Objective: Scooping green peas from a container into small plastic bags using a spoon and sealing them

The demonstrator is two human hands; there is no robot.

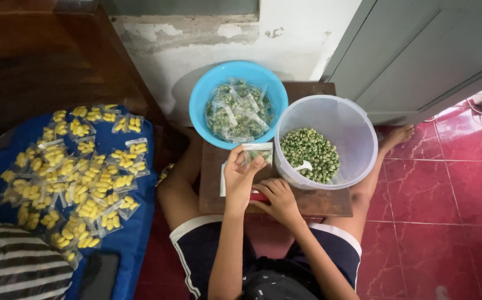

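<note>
Clear packet (257,154) pinched in my left hand (240,176) | right hand (278,199) closed on tabletop (318,203), contents unclear | sealing step; next needs firm press.

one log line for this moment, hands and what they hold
left hand: holds small clear packet | right hand: rests on wooden stool | blue bowl: filled packets | clear tub: green peas, white scoop

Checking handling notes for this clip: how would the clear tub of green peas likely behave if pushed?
The clear tub probably slides rather than tips: it looks wide and the green peas lie low inside. It juts past the small wooden table, so a push outward might drop it. The loose peas would likely roll and shift.
</note>
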